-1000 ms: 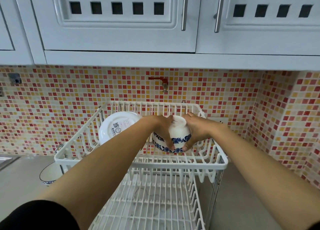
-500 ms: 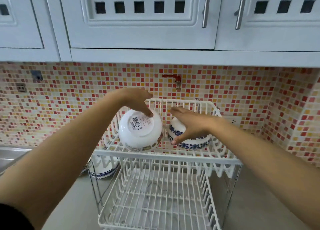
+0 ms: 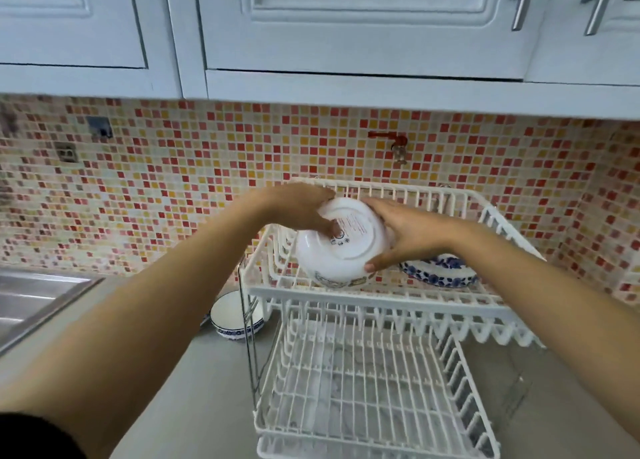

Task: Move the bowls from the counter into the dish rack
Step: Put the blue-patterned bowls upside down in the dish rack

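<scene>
A white bowl [image 3: 341, 250] with a printed label on its base stands tilted on its rim in the upper tier of the white dish rack [image 3: 367, 294]. My left hand [image 3: 298, 211] grips its left side and my right hand [image 3: 403, 231] grips its right side. A blue-and-white bowl [image 3: 438, 271] rests in the same tier to the right, partly hidden by my right wrist. Another blue-rimmed bowl [image 3: 233, 320] sits upright on the grey counter [image 3: 194, 399], left of the rack.
The rack's lower tier [image 3: 367, 396] holds nothing. A steel sink [image 3: 31, 299] lies at the far left. White cupboards [image 3: 346, 25] hang overhead, and a red tap [image 3: 394, 143] sticks out of the mosaic wall behind the rack.
My right hand left the blue-and-white bowl, which now rests in the rack, and joined my left hand on the white bowl. The view has swung to the left.
</scene>
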Demonstrator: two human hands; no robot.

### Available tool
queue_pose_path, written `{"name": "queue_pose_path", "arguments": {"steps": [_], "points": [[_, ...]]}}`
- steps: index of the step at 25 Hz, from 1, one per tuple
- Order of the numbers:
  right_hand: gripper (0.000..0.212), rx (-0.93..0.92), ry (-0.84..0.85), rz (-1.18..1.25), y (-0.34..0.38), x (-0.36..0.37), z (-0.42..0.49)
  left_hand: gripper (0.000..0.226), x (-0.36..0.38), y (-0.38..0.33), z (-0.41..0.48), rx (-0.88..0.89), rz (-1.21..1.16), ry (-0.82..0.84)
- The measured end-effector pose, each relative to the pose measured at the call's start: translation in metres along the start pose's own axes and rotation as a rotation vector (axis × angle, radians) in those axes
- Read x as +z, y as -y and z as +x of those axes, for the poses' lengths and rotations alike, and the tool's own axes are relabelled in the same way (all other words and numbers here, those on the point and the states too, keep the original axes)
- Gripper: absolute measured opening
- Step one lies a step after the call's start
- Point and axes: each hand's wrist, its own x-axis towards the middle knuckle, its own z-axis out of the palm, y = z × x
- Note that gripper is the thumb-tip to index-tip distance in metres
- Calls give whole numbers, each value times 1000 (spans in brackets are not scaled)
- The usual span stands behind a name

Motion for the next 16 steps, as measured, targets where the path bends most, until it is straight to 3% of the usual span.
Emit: {"name": "queue_pose_path", "arguments": {"steps": [4, 8, 12, 16], "points": [[133, 174, 64, 64, 15, -12, 3, 81, -7, 11, -5, 130, -11, -17], [114, 207, -90, 103, 70, -27, 23, 63, -32, 56, -20, 204, -98, -174], [89, 224, -303, 66, 140, -18, 82, 51, -43, 137, -39, 88, -212, -257], [70, 269, -524, 399, 224, 23, 154, 45, -17, 239, -57, -177, -355, -221]]}}
